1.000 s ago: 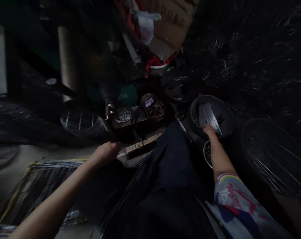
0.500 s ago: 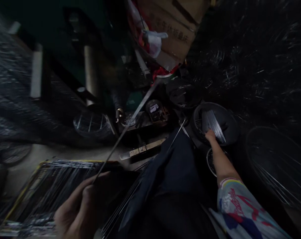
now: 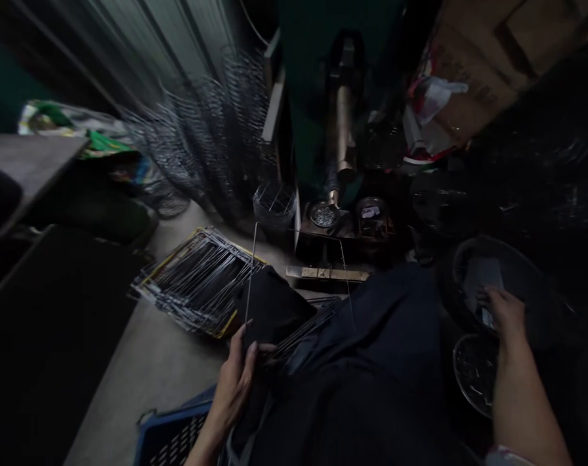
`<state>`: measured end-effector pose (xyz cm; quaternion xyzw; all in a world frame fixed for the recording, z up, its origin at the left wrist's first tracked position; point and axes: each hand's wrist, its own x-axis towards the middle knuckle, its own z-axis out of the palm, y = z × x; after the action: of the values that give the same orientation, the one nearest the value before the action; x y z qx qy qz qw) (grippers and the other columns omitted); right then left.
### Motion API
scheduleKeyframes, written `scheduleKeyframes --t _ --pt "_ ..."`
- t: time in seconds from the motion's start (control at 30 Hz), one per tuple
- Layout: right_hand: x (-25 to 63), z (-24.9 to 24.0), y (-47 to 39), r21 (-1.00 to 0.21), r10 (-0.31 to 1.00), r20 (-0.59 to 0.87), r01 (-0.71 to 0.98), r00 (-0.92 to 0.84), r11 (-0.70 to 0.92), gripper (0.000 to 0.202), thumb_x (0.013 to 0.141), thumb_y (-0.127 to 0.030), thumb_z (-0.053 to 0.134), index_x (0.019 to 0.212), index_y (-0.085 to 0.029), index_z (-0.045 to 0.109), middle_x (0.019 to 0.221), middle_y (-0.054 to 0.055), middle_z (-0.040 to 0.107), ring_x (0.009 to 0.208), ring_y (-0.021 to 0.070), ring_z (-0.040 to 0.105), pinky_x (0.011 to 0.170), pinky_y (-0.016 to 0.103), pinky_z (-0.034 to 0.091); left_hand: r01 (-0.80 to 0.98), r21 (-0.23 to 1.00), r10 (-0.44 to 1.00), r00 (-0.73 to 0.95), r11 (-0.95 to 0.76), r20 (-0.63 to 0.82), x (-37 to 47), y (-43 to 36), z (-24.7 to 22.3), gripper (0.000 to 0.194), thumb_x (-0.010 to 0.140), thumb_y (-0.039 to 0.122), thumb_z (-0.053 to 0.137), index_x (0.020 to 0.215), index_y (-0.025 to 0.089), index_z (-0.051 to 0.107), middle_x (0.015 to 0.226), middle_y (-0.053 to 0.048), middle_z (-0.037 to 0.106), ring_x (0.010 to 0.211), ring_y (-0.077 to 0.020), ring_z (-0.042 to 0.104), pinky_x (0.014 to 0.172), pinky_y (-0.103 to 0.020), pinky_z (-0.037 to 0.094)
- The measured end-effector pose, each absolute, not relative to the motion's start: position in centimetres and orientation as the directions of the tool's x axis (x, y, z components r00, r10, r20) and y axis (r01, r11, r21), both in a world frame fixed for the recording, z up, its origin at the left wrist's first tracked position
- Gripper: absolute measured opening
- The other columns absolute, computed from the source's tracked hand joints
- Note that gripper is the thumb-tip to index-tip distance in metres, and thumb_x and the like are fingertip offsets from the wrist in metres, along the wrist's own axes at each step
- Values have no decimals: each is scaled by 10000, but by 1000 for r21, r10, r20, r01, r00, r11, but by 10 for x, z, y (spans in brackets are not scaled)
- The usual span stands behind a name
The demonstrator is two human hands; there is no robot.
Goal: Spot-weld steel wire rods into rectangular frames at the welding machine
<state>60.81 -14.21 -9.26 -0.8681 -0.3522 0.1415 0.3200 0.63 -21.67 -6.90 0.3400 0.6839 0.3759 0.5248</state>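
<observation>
Metal wire frame [image 3: 250,273] extends beyond the left fingers [image 3: 235,349]

A grey floor [image 3: 114,388] is stretching out left of the grip of the left hand [image 3: 236,375]. Just beyond that grip and to its left, a stack of wire frames [image 3: 197,278] is lying on the floor; nearer the body, a blue plastic crate [image 3: 151,430] is standing, its base out of sight. Farther ahead, right of the grip, a machine table [image 3: 306,226] is carrying a round dish [image 3: 312,219] of shiny metal bits and, beside it, a dark round container [image 3: 358,207].
</observation>
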Motion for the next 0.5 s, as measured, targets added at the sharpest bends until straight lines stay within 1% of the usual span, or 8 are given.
scheduleKeyframes --t 0.07,0.1,0.13,0.17,0.23,0.3,0.4,0.5 --pt "590 -78 -146 -786 635 -63 354 770 -507 318 674 -481 638 816 -196 632 817 151 702 775 314 705 653 400 587 -61 839 820 -188 540 -541 -4 -224 -68 849 772 540 703 1488 279 329 819 -69 731 640 -263 701 602 -346 574" --pt "582 -71 -148 -826 616 -101 279 781 -489 355 635 -486 695 835 -197 650 867 153 712 844 337 707 712 421 590 -138 824 802 -187 550 -567 -11 -228 -67 887 775 524 707 1513 282 278 789 -67 729 619 -263 701 561 -337 568" --pt "574 -63 -150 -840 621 -142 239 771 -488 396 607 -485 740 876 -202 674 925 149 719 912 350 701 781 433 582 -210 809 787 -195 549 -585 -19 -230 -65 915 782 510 706 1530 282 230 761 -63 726 602 -260 700 529 -323 559" --pt "567 -55 -151 -827 645 -168 250 745 -504 438 595 -487 768 932 -216 697 986 141 721 978 352 688 857 434 561 -266 797 776 -206 542 -596 -26 -233 -63 935 787 499 705 1538 274 195 732 -60 722 588 -253 698 508 -306 551" --pt "552 -38 -151 -757 708 -185 360 681 -545 522 594 -496 795 1053 -259 722 1094 121 711 1110 343 637 995 414 484 -329 792 766 -241 514 -597 -39 -235 -61 959 782 479 717 1539 244 176 701 -61 717 571 -236 692 489 -275 538" --pt "538 -22 -149 -685 758 -157 483 633 -546 583 608 -516 787 1134 -273 721 1146 111 698 1214 333 569 1071 397 414 -366 795 770 -252 485 -586 -43 -234 -61 1006 754 458 752 1540 240 162 710 -65 719 570 -230 689 482 -267 537" --pt "512 -2 -143 -664 829 -107 582 549 -471 628 624 -534 765 1189 -264 712 1181 95 688 1249 332 539 1088 407 405 -411 784 793 -198 466 -575 -32 -228 -62 1084 733 439 779 1549 296 80 739 -61 721 576 -243 693 470 -278 535" --pt "486 13 -143 -662 910 -45 670 412 -336 636 614 -545 772 1190 -283 713 1156 59 702 1144 346 616 1046 453 462 -474 733 793 -111 488 -599 -11 -224 -65 1075 748 451 769 1549 312 67 721 -61 710 567 -235 685 466 -261 516"
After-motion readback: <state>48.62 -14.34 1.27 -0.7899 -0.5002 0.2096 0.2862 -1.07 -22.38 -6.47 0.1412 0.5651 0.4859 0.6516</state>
